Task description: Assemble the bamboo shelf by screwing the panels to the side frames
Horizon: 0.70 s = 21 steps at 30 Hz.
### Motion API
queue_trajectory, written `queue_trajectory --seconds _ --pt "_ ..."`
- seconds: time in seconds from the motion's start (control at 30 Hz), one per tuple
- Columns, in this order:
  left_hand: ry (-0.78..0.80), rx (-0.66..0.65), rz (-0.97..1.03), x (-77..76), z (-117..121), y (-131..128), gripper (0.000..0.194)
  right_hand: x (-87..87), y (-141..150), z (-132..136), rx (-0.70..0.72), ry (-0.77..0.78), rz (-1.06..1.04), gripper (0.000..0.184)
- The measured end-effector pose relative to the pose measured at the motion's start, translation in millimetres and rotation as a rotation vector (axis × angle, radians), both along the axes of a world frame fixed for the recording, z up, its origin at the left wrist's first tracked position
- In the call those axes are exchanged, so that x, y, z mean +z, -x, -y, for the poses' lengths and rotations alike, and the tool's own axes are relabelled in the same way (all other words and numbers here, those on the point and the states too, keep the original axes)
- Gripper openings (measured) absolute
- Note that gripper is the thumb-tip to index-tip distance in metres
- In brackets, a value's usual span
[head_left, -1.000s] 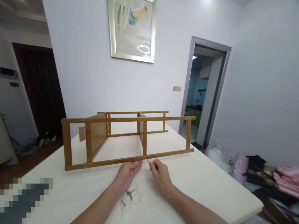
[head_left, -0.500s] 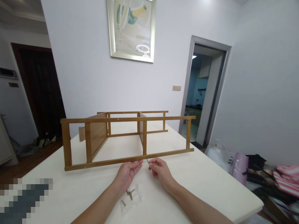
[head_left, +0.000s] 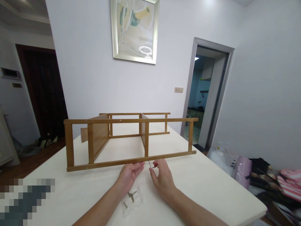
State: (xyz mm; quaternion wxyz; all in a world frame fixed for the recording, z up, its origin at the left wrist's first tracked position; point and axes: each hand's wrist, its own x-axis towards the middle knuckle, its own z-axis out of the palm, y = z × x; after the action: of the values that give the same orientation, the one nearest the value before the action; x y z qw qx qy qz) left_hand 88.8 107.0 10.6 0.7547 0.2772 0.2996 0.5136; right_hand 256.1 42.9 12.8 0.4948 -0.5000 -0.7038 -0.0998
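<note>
A wooden shelf frame (head_left: pixel 110 163) lies on its side on the white table (head_left: pixel 94 194), with two panels joined between its ladder-like sides. My left hand (head_left: pixel 129 175) rests palm up at the near lower rail, fingers stretched out and touching the wood. Just right of it, a thin L-shaped hex key (head_left: pixel 150 164) meets that rail below the middle upright. My right hand (head_left: pixel 163 177) has its thumb and fingers at the bent end of the key. Near my left wrist, a clear plastic bag (head_left: pixel 133 202) holds several screws (head_left: pixel 131 196).
Bags, a pink roll (head_left: pixel 242 172) and striped cloth (head_left: pixel 290 183) are heaped beyond the table's right edge. A framed picture (head_left: pixel 135 31) hangs on the wall behind. A doorway (head_left: pixel 204 94) stands at the right. Pixelated blocks cover the lower left corner.
My right hand's fingers have shifted on the hex key, and its bent end now shows between thumb and fingers. The left hand stays at the rail. The view has moved slightly.
</note>
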Motion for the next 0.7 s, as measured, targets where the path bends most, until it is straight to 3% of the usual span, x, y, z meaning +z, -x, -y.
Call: queue_trajectory --seconds 0.27,0.4,0.7 --pt "-0.025 -0.003 -0.019 -0.5 0.6 -0.2 0.018 1.6 -0.9 0.4 -0.071 -0.005 0.055 0.004" --pt "-0.024 -0.001 -0.005 -1.6 -0.4 0.1 0.018 -1.7 -0.1 -0.3 -0.045 0.041 -0.034 0.003" --pt "-0.004 -0.017 0.004 0.7 0.5 -0.2 0.02 -2.6 5.5 -7.7 0.255 0.391 -0.512 0.018"
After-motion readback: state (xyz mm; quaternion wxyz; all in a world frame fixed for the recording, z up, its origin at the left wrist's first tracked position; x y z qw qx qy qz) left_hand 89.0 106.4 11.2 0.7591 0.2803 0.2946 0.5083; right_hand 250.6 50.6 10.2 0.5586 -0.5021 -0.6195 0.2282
